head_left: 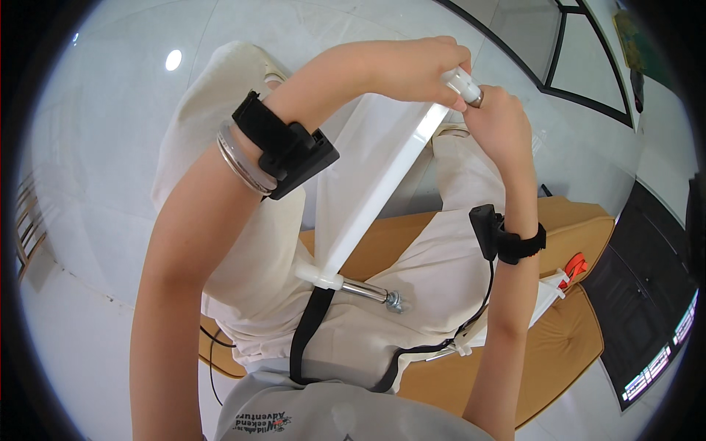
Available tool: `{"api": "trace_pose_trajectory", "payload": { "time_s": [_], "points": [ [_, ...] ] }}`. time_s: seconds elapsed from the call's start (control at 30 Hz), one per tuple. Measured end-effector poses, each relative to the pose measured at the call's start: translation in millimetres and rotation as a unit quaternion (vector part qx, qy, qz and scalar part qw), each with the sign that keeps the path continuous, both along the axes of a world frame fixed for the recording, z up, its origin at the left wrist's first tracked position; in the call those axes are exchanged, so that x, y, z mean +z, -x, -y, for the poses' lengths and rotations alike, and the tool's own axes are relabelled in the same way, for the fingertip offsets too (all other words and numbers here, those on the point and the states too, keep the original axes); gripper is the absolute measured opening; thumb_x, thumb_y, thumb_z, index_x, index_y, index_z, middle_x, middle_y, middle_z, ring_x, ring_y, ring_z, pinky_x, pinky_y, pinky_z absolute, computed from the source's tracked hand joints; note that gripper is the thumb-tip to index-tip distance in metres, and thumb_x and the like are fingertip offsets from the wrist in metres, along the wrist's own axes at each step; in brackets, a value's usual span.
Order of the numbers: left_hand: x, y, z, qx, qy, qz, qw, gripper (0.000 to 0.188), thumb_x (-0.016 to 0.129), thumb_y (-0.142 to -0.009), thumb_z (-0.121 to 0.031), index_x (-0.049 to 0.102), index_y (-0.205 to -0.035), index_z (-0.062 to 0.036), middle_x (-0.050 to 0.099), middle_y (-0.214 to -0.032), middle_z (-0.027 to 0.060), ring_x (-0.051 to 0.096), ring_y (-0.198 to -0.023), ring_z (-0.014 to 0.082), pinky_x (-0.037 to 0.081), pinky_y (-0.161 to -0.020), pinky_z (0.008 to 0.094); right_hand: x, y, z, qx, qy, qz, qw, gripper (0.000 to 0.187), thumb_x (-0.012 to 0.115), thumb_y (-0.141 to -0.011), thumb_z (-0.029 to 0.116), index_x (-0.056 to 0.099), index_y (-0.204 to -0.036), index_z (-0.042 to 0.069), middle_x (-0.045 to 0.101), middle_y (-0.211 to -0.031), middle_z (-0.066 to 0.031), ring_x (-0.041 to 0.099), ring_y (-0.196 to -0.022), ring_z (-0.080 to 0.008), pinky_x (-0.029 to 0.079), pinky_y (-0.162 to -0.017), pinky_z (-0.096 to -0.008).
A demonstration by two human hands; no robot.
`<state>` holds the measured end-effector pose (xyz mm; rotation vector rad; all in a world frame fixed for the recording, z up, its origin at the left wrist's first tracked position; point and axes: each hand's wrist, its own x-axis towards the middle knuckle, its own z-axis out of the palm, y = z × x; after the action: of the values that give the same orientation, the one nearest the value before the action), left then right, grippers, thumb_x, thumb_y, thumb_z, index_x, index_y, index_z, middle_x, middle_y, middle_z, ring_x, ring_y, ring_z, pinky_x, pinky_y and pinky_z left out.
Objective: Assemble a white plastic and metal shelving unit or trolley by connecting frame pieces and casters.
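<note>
A white shelf-like board [375,192] stands on edge between my knees, its long rim running from my lap up to my hands. My left hand [430,67] is closed around the white plastic corner fitting [462,85] at its far end. Right beside it, my right hand [501,121] is wrapped around a short metal tube whose end shows at the fitting; the rest is hidden by the fingers. At the near end, another white corner fitting [318,275] carries a shiny metal leg [365,291] with a threaded tip, lying over my lap.
I sit on a tan cushioned bench [570,331]. To my right on it lie another white part [546,298] and a red item [574,268]. Black devices [294,154] are strapped to both forearms, and a cable [471,320] runs from the right one. A black-framed panel [551,88] stands far right.
</note>
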<state>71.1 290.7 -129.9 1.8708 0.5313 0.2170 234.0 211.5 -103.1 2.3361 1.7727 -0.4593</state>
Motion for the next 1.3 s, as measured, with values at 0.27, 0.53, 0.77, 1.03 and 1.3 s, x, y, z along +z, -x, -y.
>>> {"api": "trace_pose_trajectory", "payload": {
  "time_s": [0.27, 0.53, 0.77, 1.03, 1.3],
  "points": [
    [3.3, 1.6, -5.4, -0.009, 0.029, -0.022, 0.999, 0.039, 0.067, -0.084, -0.032, 0.054, -0.113, -0.0087, 0.056, -0.104, 0.0074, 0.054, -0.093, 0.0221, 0.043, -0.08, 0.0326, 0.7, 3.5, 2.1, -0.012, -0.005, -0.032, 0.999, 0.02, 0.061, -0.074, 0.022, 0.062, -0.072, 0.002, 0.061, -0.063, -0.0161, 0.061, -0.062, -0.034, 0.048, -0.059, -0.0412],
    [4.8, 2.2, -5.6, -0.013, 0.06, -0.052, 0.997, 0.038, 0.067, -0.083, -0.033, 0.056, -0.11, -0.0091, 0.057, -0.104, 0.0066, 0.054, -0.095, 0.0213, 0.043, -0.081, 0.0323, -15.8, 10.3, 32.9, 0.126, -0.258, 0.126, 0.95, 0.021, 0.071, -0.07, 0.014, 0.05, -0.074, 0.009, 0.051, -0.068, -0.0038, 0.055, -0.065, -0.0244, 0.04, -0.056, -0.0363],
    [-0.2, -0.2, -1.7, -0.008, 0.05, -0.002, 0.999, 0.036, 0.067, -0.083, -0.032, 0.056, -0.11, -0.0093, 0.057, -0.102, 0.0057, 0.054, -0.093, 0.0203, 0.043, -0.08, 0.0319, -23.7, 7.7, 34.0, 0.12, -0.297, 0.133, 0.938, 0.026, 0.073, -0.067, 0.012, 0.047, -0.071, 0.009, 0.049, -0.065, -0.0034, 0.053, -0.061, -0.0229, 0.041, -0.054, -0.0353],
    [6.7, 0.9, 1.4, -0.001, 0.078, -0.017, 0.997, 0.035, 0.067, -0.083, -0.03, 0.056, -0.11, -0.0095, 0.058, -0.1, 0.0059, 0.054, -0.09, 0.0205, 0.043, -0.08, 0.0319, -29.2, 5.9, 28.4, 0.074, -0.271, 0.176, 0.943, 0.025, 0.074, -0.068, 0.017, 0.051, -0.066, 0.01, 0.053, -0.053, -0.0034, 0.054, -0.046, -0.0241, 0.043, -0.045, -0.0349],
    [0.7, 3.1, 6.5, 0.023, 0.059, 0.014, 0.998, 0.038, 0.067, -0.083, -0.029, 0.055, -0.11, -0.0059, 0.058, -0.098, 0.0075, 0.054, -0.088, 0.0208, 0.044, -0.077, 0.0322, -16.0, 16.9, 22.3, 0.023, -0.202, 0.124, 0.971, 0.019, 0.074, -0.068, 0.02, 0.06, -0.072, 0.008, 0.062, -0.058, -0.0076, 0.062, -0.052, -0.0267, 0.046, -0.047, -0.0344]
  ]
}}
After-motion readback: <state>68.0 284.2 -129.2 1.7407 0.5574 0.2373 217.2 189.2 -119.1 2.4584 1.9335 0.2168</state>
